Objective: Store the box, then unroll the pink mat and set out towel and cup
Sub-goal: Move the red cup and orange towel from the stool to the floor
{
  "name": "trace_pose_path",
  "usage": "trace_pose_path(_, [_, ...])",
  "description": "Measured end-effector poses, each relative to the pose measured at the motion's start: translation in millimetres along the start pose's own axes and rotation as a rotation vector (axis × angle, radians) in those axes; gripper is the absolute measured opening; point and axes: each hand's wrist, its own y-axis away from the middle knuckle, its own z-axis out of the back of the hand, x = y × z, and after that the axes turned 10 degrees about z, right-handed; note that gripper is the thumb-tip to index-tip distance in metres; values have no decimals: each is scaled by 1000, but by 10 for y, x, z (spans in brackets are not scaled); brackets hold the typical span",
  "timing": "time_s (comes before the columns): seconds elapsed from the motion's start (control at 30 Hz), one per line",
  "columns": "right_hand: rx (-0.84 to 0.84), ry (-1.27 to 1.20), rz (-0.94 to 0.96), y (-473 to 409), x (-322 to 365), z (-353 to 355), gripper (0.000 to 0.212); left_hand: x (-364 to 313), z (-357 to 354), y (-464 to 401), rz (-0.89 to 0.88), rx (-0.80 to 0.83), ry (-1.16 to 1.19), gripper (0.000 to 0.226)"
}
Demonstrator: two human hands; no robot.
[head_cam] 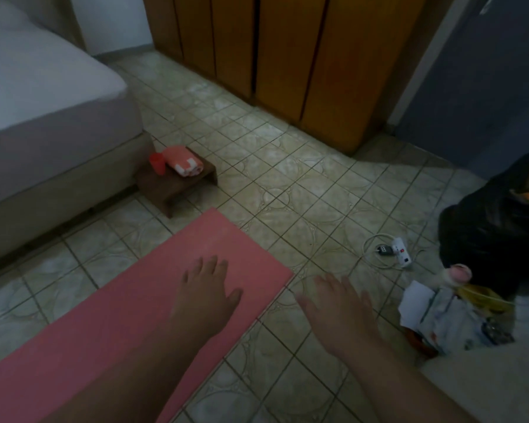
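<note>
The pink mat (110, 325) lies unrolled flat on the tiled floor, running from the lower left up to the middle. My left hand (206, 293) hovers over the mat's far end, fingers spread and empty. My right hand (338, 309) is over the bare tiles just right of the mat's edge, open and empty, slightly blurred. Beyond the mat, a rolled pink-and-white towel (182, 163) and a red cup (158, 164) rest on a small dark wooden stool (177, 186) beside the bed. No box is in view.
A bed (43, 96) with a grey sheet fills the left. Wooden wardrobe doors (287, 56) stand at the back. A white power strip with cable (400, 251) lies on the tiles at right, near a black bag (489, 236) and a pile of papers (440, 319).
</note>
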Motion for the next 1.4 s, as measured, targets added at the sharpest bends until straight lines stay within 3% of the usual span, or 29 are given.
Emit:
trace_pose_path(0.37, [-173,53,36,-1431,-38,1403,76,-320,109,-685,-13,144,-44,70])
trace_pose_path(0.5, [-187,0,43,-1881,24,1591,75,-472,368,-1205,-14,130,-77,70])
trace_pose_path(0.87, [191,-62,23,-2459,-40,934,71,-1181,1488,-2845,-5,-156,-14,69])
trace_pose_path(1.07, [211,-29,116,-3283,-213,1185,73,-1534,1452,-3510,103,-111,-2,70])
trace_pose_path(1.4, [20,125,349,-5258,-568,2695,71,-2079,1029,-4143,384,6,106,68])
